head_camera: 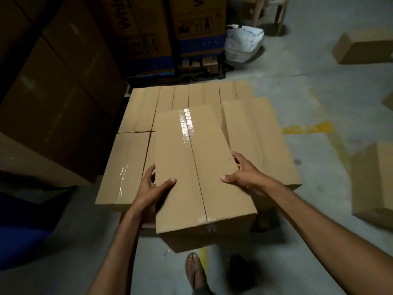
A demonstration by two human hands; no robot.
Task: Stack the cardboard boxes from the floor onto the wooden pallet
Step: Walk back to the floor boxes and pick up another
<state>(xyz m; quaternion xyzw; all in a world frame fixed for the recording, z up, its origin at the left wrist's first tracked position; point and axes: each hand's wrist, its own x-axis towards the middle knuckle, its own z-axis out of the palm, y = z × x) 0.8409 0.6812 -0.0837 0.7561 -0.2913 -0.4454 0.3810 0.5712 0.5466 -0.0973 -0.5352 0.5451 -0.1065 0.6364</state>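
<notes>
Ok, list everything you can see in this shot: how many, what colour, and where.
held cardboard box: one, tan with clear tape, centre, over the stack
stacked cardboard boxes: several, tan, under and behind it
loose cardboard boxes: three partly in view, tan, floor at right
printed cartons: two, brown with blue bands, back
large cartons: a stack, dark brown, left
bag: one, white, floor at back
floor markings: worn patches, yellow, right of the stack
blue object: one, lower left, cannot tell what
sandalled foot: one, bottom centre
left hand: grips the held box's left edge
right hand: grips its right edge
</notes>
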